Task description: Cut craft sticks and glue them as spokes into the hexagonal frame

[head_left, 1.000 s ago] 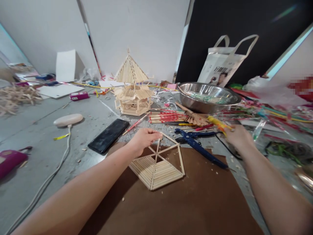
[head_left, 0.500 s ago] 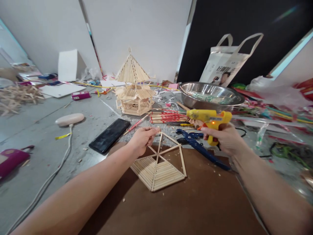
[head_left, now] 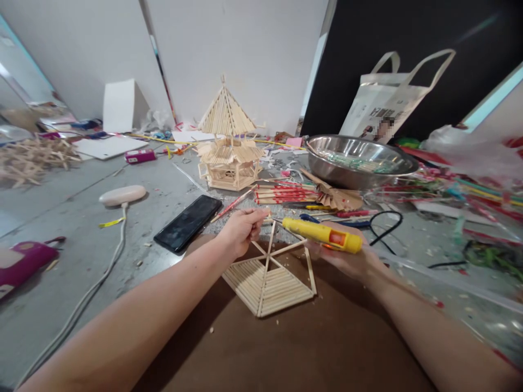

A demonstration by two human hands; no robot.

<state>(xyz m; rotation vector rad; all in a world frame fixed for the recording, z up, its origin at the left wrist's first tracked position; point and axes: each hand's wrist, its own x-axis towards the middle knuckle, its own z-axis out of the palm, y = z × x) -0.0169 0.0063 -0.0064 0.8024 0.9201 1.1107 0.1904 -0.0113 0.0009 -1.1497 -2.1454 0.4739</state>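
A flat hexagonal panel of thin wooden sticks (head_left: pixel 269 277) lies on a brown board (head_left: pixel 294 337) in front of me. My left hand (head_left: pixel 241 231) pinches a thin stick at the panel's far edge. My right hand (head_left: pixel 347 258) grips a yellow glue gun (head_left: pixel 322 235), laid nearly level, its nozzle pointing left at the stick in my left fingers. The gun's black cord (head_left: pixel 384 223) trails away to the right.
A finished stick pagoda (head_left: pixel 229 144) stands further back, with a bundle of red-tipped sticks (head_left: pixel 284 194) and a steel bowl (head_left: pixel 359 160) beside it. A black phone (head_left: pixel 188 215), a white charger with cable (head_left: pixel 122 195) and a stick pile (head_left: pixel 28 158) lie left.
My right hand picked up the glue gun from the clutter on the right, swung it over and lowered it, nozzle first, to the stick held by my left hand, which stayed put.
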